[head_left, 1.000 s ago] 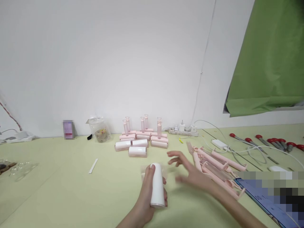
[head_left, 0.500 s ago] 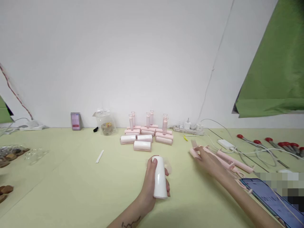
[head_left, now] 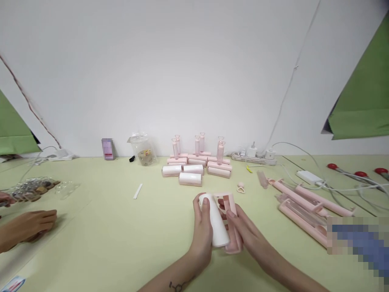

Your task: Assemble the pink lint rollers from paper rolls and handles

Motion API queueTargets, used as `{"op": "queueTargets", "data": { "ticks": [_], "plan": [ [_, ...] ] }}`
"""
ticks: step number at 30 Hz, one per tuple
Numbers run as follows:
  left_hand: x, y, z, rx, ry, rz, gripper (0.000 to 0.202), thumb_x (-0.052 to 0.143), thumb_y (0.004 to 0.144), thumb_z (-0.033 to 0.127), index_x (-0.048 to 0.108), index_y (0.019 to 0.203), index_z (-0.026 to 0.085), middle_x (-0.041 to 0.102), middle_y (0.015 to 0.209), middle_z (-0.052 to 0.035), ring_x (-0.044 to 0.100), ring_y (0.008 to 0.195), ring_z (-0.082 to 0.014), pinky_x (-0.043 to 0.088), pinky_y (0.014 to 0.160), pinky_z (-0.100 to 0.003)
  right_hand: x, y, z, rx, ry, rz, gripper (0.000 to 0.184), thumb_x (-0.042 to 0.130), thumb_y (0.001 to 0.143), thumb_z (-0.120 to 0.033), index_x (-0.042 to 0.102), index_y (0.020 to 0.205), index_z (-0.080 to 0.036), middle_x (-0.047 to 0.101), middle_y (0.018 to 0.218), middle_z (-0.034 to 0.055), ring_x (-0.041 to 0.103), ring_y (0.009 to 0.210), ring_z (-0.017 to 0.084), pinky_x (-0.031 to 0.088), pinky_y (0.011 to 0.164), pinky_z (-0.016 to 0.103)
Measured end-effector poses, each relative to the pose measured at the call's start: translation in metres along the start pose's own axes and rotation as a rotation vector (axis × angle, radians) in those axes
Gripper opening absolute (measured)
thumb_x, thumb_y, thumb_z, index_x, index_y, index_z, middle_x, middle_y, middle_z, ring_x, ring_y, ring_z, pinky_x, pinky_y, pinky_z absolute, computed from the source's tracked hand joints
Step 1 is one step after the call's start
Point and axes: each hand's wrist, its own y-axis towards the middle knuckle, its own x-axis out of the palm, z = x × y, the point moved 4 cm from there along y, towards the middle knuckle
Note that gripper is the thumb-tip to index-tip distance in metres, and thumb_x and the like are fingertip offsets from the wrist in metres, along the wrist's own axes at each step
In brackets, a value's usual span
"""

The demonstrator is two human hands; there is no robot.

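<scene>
My left hand point(head_left: 202, 233) is wrapped round a white lint roller roll point(head_left: 216, 221), tilted a little above the table. Close against its right side is a pink lint roller case point(head_left: 234, 240), gripped by my right hand point(head_left: 251, 235). The fingers behind the roll and case are partly hidden. Beyond my hands lies a small pink heart-shaped handle end point(head_left: 241, 189). Loose pink roller parts point(head_left: 304, 200) are spread to the right, with a clear pinkish tube point(head_left: 262, 179) beside them.
White rolls point(head_left: 190, 179) and pink lint rollers point(head_left: 219, 170) stand grouped near the wall. Behind are a power strip point(head_left: 254, 159) with cables and a plastic bag point(head_left: 145, 156). A white strip point(head_left: 137, 191) lies left. Another person's hand point(head_left: 39, 224) rests at far left near small brown-based items.
My right hand has come from the pink parts to the roll, bringing a pink case. My left hand still holds the roll. Another person's hands now show at the left.
</scene>
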Motion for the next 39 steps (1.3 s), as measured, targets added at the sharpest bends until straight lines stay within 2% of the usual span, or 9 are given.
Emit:
{"op": "queueTargets", "data": {
  "ticks": [4, 10, 14, 18, 21, 25, 28, 32, 39],
  "plan": [
    [0.0, -0.004, -0.001, 0.033, 0.071, 0.021, 0.038, 0.034, 0.082, 0.052, 0.035, 0.109, 0.026, 0.056, 0.096, -0.0044, 0.057, 0.083, -0.0164, 0.046, 0.067, -0.024, 0.004, -0.006, 0.006, 0.007, -0.03, 0.038, 0.048, 0.035, 0.082, -0.052, 0.034, 0.124, -0.029, 0.047, 0.122, 0.0028, 0.046, 0.108, 0.02, 0.043, 0.083, 0.028],
    [0.002, -0.005, -0.004, 0.056, 0.118, -0.026, 0.035, 0.033, 0.083, 0.05, 0.033, 0.109, 0.026, 0.055, 0.098, -0.0042, 0.056, 0.088, -0.0172, 0.045, 0.072, -0.026, 0.0, -0.007, 0.007, -0.016, -0.05, 0.1, 0.048, 0.037, 0.081, -0.052, 0.034, 0.122, -0.029, 0.048, 0.12, 0.0035, 0.048, 0.105, 0.02, 0.045, 0.08, 0.026],
    [0.004, -0.008, -0.007, 0.116, 0.141, -0.063, 0.04, 0.048, 0.079, 0.044, 0.031, 0.11, 0.026, 0.053, 0.101, -0.0044, 0.054, 0.091, -0.0174, 0.043, 0.077, -0.027, 0.003, -0.01, 0.013, 0.011, -0.083, 0.118, 0.048, 0.033, 0.081, -0.054, 0.031, 0.123, -0.03, 0.054, 0.11, 0.0033, 0.055, 0.092, 0.02, 0.049, 0.068, 0.028],
    [0.007, -0.004, -0.007, 0.036, 0.131, -0.207, 0.056, 0.064, 0.067, 0.037, 0.028, 0.109, 0.026, 0.053, 0.099, -0.0043, 0.054, 0.09, -0.019, 0.045, 0.074, -0.029, -0.007, -0.007, 0.006, -0.068, -0.21, 0.142, 0.04, 0.031, 0.083, -0.051, 0.033, 0.116, -0.028, 0.054, 0.104, 0.0038, 0.054, 0.093, 0.02, 0.048, 0.071, 0.03],
    [0.007, 0.001, 0.004, -0.016, 0.208, -0.393, 0.065, 0.069, 0.061, 0.031, 0.027, 0.11, 0.026, 0.053, 0.101, -0.0044, 0.055, 0.09, -0.0194, 0.045, 0.072, -0.029, -0.022, 0.0, -0.014, -0.192, -0.391, 0.098, 0.032, 0.032, 0.084, -0.046, 0.038, 0.109, -0.027, 0.054, 0.102, 0.0033, 0.053, 0.093, 0.019, 0.045, 0.077, 0.032],
    [-0.002, 0.007, 0.019, -0.071, 0.62, -0.524, 0.08, 0.071, 0.056, 0.032, 0.024, 0.121, 0.029, 0.054, 0.101, -0.0038, 0.054, 0.088, -0.0208, 0.043, 0.072, -0.031, -0.034, 0.001, -0.04, -0.321, -0.735, -0.076, 0.023, 0.044, 0.08, -0.037, 0.05, 0.099, -0.025, 0.057, 0.096, 0.0021, 0.054, 0.084, 0.017, 0.044, 0.074, 0.03],
    [-0.009, 0.007, 0.025, -0.062, 0.964, -0.609, 0.073, 0.072, 0.051, 0.038, 0.037, 0.115, 0.028, 0.054, 0.1, -0.0021, 0.052, 0.088, -0.0225, 0.042, 0.068, -0.028, -0.034, -0.004, -0.042, -0.345, -0.972, -0.152, 0.016, 0.048, 0.075, -0.029, 0.053, 0.089, -0.023, 0.059, 0.082, 0.0014, 0.054, 0.072, 0.016, 0.043, 0.063, 0.027],
    [-0.011, 0.005, 0.024, -0.004, 1.207, -0.707, 0.062, 0.069, 0.051, 0.043, 0.044, 0.105, 0.028, 0.056, 0.091, 0.0, 0.054, 0.079, -0.0223, 0.04, 0.055, -0.024, -0.021, -0.01, -0.031, -0.442, -1.3, -0.154, 0.007, 0.051, 0.068, -0.025, 0.049, 0.071, -0.02, 0.057, 0.069, 0.0019, 0.051, 0.06, 0.016, 0.034, 0.051, 0.025],
    [-0.009, 0.003, 0.029, 0.088, 1.249, -0.753, 0.053, 0.068, 0.053, 0.043, 0.047, 0.101, 0.03, 0.058, 0.091, 0.0013, 0.056, 0.079, -0.0235, 0.037, 0.052, -0.023, -0.011, -0.011, -0.023, -0.503, -1.302, -0.324, 0.002, 0.043, 0.072, -0.018, 0.044, 0.07, -0.02, 0.055, 0.07, 0.004, 0.049, 0.062, 0.016, 0.036, 0.055, 0.026]
  ]
}}
